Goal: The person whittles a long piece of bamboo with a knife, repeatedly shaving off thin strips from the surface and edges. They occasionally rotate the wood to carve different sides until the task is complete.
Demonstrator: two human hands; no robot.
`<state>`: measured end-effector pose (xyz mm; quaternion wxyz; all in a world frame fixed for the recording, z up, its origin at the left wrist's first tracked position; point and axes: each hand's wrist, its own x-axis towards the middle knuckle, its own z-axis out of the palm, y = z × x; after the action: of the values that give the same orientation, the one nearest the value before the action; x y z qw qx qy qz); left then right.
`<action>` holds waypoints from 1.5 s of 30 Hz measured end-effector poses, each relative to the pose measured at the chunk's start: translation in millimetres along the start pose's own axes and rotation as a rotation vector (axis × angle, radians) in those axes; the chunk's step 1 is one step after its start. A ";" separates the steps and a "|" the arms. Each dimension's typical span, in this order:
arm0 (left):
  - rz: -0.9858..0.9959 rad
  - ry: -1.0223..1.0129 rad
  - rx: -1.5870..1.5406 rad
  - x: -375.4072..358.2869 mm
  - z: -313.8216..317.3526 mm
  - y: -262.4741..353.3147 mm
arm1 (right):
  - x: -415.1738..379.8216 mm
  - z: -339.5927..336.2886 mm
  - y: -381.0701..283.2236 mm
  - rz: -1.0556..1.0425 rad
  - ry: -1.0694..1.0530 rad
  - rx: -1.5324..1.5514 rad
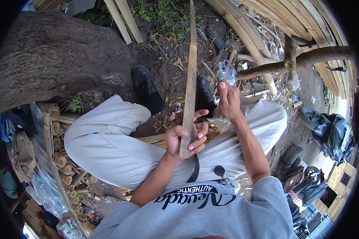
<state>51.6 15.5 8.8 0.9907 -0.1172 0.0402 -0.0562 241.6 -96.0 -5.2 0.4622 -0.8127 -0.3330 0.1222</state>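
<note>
A long flat bamboo strip (190, 79) runs from my lap up past my shoes to the top of the view. My left hand (186, 139) grips its near end, thumb on one face and fingers curled round the other edge, one finger stretched out. To the right of the strip, above my right knee, my right hand (229, 99) is closed with the thumb on top. Whatever it may hold is hidden by the fingers. It stays apart from the strip.
A thick tree trunk (60, 59) lies to the left, stacked bamboo poles (64, 161) below it. Bent bamboo slats (295, 20) fill the upper right, with a branch (319, 57) crossing them. A clear plastic bag (226, 71) is near my right shoe (204, 91). Motorbikes (327, 131) stand at right.
</note>
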 end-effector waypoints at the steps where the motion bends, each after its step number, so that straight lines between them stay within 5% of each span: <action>1: -0.025 -0.061 -0.048 1.4 -0.9 0.5 | 0.9 0.0 2.6 0.033 0.021 0.020; 18: 0.176 0.051 0.107 -2.7 4.1 3.4 | 6.2 8.0 -5.7 0.090 -0.029 0.007; 24: 0.178 0.402 0.796 -9.0 -5.1 12.5 | 7.1 7.6 -3.5 0.097 -0.012 0.015; 30: 0.126 0.564 0.982 -0.3 9.5 8.6 | 8.4 2.7 -7.8 0.132 -0.087 -0.041; 37: 0.258 0.424 0.644 -1.8 22.7 9.8 | 5.4 2.6 -8.1 0.086 -0.079 -0.035; 45: 0.223 0.507 0.810 -1.5 16.8 7.7 | -0.1 7.0 -2.0 0.061 -0.207 -0.111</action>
<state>52.4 26.9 23.3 0.9157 0.2998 0.2673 0.0122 237.1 -90.7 -7.3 0.3756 -0.8300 -0.3603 0.2007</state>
